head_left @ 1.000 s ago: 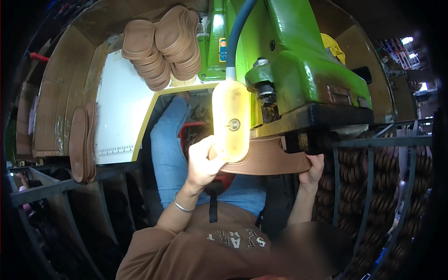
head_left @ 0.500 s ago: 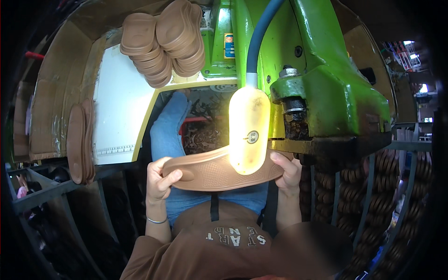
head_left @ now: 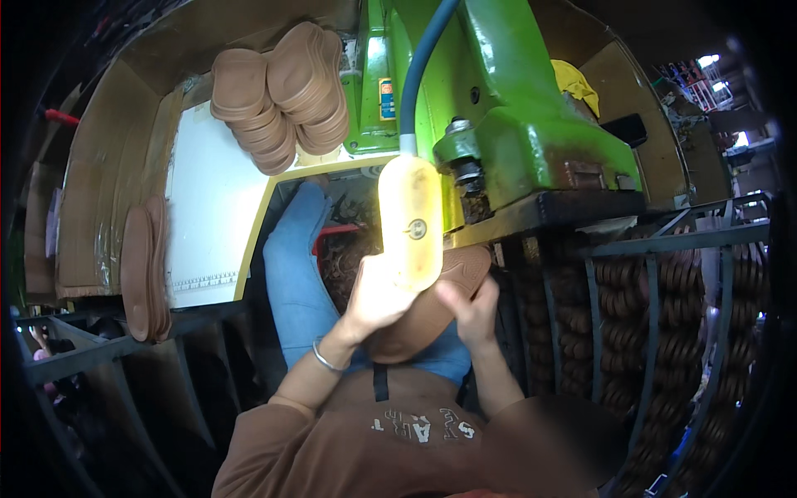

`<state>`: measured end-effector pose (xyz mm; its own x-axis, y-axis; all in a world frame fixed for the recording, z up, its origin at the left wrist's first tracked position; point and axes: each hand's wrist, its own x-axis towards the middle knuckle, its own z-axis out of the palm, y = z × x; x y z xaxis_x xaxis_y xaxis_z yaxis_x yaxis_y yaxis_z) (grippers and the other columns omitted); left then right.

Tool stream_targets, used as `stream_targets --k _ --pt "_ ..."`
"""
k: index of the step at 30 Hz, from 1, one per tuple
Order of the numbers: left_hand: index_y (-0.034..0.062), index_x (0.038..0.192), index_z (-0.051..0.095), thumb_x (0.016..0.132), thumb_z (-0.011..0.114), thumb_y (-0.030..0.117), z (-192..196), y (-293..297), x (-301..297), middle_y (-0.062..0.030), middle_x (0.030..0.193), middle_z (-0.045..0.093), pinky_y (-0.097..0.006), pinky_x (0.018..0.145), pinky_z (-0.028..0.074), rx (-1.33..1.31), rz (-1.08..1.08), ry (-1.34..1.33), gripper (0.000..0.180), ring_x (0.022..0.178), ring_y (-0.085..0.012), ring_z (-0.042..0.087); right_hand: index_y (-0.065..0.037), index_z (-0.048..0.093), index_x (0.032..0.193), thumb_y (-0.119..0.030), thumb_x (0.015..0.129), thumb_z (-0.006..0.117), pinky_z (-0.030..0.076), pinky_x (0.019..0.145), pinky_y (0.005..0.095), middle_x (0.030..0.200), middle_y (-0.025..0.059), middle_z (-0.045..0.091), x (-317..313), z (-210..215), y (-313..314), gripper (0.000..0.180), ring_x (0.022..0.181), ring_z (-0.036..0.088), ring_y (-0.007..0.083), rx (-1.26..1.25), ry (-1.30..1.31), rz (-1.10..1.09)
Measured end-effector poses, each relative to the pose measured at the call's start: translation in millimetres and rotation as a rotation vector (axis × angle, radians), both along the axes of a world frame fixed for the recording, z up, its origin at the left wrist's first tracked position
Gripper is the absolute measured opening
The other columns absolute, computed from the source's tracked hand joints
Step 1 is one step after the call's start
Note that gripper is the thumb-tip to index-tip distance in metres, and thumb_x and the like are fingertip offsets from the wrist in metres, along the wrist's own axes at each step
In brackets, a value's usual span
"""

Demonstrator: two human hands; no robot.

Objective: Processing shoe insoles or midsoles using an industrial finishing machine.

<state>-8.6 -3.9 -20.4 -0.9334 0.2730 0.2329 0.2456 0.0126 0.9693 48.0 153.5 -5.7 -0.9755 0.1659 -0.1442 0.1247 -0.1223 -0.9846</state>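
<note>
A brown shoe sole [head_left: 423,326] is held slantwise over my lap, its far end reaching up to the right beneath the green machine's head. My left hand [head_left: 372,300] lies along the sole's left edge; its fingers are partly hidden by the glowing lamp [head_left: 413,220] and washed out by glare. On the sole's right edge my right hand [head_left: 473,311] is closed, thumb over the top face. The green machine [head_left: 544,153] stands just beyond, with a dark metal part under its head.
Stacked brown soles [head_left: 270,100] stand at the back of the white board [head_left: 212,191]. A few more soles [head_left: 143,274] lean at its left edge. Metal racks [head_left: 664,242] full of soles are on the right. Brown scraps lie beyond my lap, and a yellow cloth [head_left: 575,85] hangs behind the machine.
The sole has swung from lying crosswise to slanting up to the right. My left hand has moved right, close to the lamp; my right hand has shifted slightly left and nearer.
</note>
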Motion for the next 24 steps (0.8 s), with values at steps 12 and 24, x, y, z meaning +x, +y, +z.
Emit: stream_targets --k 12,24 --pt "-0.0062 0.089 0.065 0.079 0.069 0.002 11 14 36 -0.006 0.079 0.068 -0.022 0.063 0.049 0.328 0.145 -0.33 0.014 0.07 -0.0085 0.061 0.004 0.057 0.094 -0.002 0.071 0.073 0.05 0.072 0.0252 0.089 0.0099 0.064 137 -37 85 0.028 0.079 0.061 0.0123 -0.184 -0.304 0.043" --pt "-0.0041 0.085 0.066 0.075 0.071 0.001 2 22 2 -0.0095 0.077 0.068 -0.024 0.063 0.05 0.225 -0.076 -0.271 0.012 0.066 -0.0104 0.063 0.004 0.051 0.118 -0.005 0.075 0.073 0.046 0.09 0.0295 0.112 0.0108 0.059 119 -54 17 0.048 0.103 0.057 0.0168 -0.17 -0.449 0.308"
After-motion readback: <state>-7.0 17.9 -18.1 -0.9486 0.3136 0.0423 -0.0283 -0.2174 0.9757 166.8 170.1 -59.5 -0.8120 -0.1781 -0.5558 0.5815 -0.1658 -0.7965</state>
